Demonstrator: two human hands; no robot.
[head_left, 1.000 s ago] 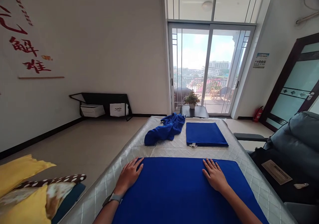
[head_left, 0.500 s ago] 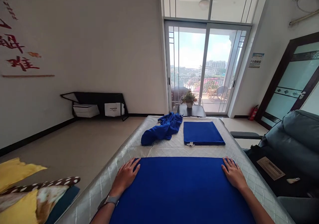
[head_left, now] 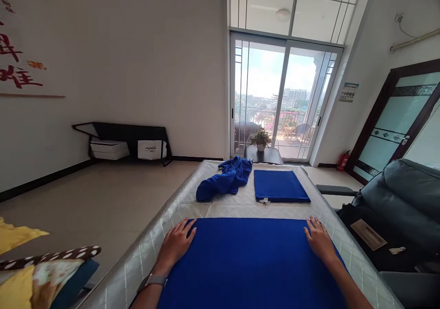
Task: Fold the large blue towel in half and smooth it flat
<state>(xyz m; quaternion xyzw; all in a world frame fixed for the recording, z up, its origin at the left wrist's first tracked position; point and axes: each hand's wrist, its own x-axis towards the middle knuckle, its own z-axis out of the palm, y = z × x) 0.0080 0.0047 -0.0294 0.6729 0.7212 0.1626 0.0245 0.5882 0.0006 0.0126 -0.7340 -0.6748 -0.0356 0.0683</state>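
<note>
A large blue cloth (head_left: pixel 252 258) lies spread flat and smooth on the mattress, its near part running out of view at the bottom. My left hand (head_left: pixel 178 241) rests palm down on its far left corner, fingers stretched out. At the far right corner, my right hand (head_left: pixel 319 236) also lies palm down with its fingers extended. Beyond the far edge are a flat, neatly folded blue cloth (head_left: pixel 282 185) with a white tag and, left of it, a crumpled blue cloth (head_left: pixel 227 179). Neither hand touches these two.
The pale quilted mattress (head_left: pixel 137 256) has its left edge beside the floor. A dark armchair (head_left: pixel 405 199) stands close on the right. Yellow and patterned fabrics (head_left: pixel 51 277) are at lower left. A potted plant (head_left: pixel 261 139) sits on a chair behind the mattress.
The camera view has turned slightly. Both hands stay at the far corners of the spread cloth; the right hand's fingers look a little closer together. The other cloths have not moved.
</note>
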